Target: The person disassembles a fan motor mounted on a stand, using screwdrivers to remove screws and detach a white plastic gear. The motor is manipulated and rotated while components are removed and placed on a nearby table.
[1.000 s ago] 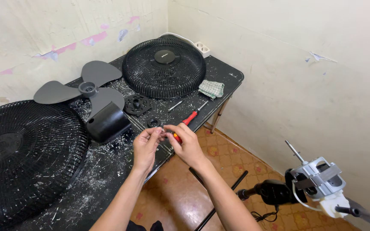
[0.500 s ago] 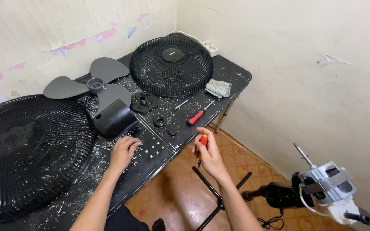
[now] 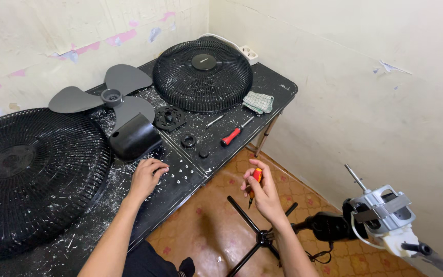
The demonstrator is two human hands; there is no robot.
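Soft, even indoor light fills the room, bright on the pale walls [image 3: 365,61] and throwing only faint shadows. The picture is sharp throughout. Wide-angle distortion bends the edges, stretching the table [image 3: 278,84].

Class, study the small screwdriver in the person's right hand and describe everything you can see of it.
The small screwdriver has an orange handle with a darker band and a thin dark shaft. The handle looks like plastic, the shaft like metal. It is held nearly upright, tip pointing down, pinched between the thumb and fingers of the right hand. It hangs off the table's edge, above the tiled floor, touching nothing but that hand. The fingers hide part of the handle.
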